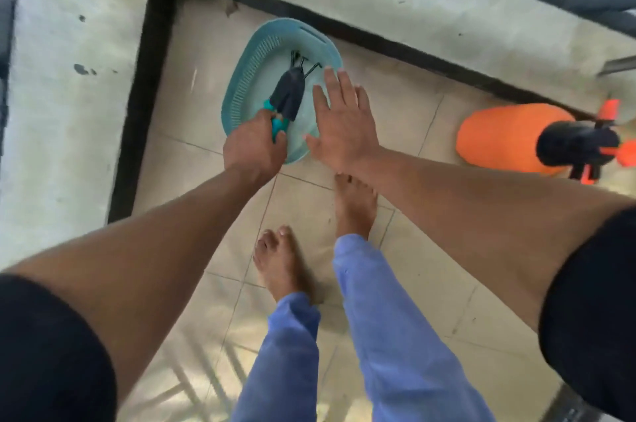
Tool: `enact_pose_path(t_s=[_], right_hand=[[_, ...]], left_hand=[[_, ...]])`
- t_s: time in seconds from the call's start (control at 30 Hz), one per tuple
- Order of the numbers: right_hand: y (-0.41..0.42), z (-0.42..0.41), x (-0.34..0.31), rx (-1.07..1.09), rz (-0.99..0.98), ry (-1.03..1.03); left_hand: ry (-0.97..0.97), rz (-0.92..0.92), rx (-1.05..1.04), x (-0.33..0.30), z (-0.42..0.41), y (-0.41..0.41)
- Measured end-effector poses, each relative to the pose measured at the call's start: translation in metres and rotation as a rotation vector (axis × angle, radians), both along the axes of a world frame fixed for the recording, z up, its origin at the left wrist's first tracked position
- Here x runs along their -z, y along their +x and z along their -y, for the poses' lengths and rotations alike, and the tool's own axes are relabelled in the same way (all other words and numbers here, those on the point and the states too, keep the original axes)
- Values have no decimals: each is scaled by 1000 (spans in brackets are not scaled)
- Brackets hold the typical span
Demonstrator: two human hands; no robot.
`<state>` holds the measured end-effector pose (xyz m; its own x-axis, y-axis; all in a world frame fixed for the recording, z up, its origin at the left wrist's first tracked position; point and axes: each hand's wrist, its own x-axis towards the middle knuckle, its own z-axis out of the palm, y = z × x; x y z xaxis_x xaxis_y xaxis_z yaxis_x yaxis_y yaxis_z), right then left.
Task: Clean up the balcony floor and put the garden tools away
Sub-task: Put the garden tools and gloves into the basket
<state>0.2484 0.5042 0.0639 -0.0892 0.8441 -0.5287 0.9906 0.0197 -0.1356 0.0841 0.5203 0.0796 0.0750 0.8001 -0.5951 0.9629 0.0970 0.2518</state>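
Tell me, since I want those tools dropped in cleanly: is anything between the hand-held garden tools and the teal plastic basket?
Nothing visible blocks them. The left hand holds the black, teal-handled garden tools directly over the teal plastic basket; the open right hand hovers over its right rim, beside them.

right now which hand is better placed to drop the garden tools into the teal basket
Left. The left hand already grips the garden tools over the teal basket, so it only needs to let go. The right hand is open and holds nothing.

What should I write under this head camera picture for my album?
Left hand holds garden tools over a teal basket; right hand open.
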Motion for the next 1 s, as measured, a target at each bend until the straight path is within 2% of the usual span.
enact_pose_path(t_s=[0.2, 0.53, 0.73, 0.9, 1.0], right_hand=[[20, -9, 29, -99, 74, 31], [24, -6, 36, -150, 91, 68], [24, -4, 37, -154, 93, 76], [24, -5, 40, -168, 92, 76], [22, -4, 43, -165, 90, 88]], left_hand=[[24, -50, 25, 50, -6, 17], [258, -193, 147, 61, -8, 37], [117, -168, 74, 75, -3, 40], [-143, -233, -202, 75, -25, 39], [-178, -281, -157, 78, -32, 39]])
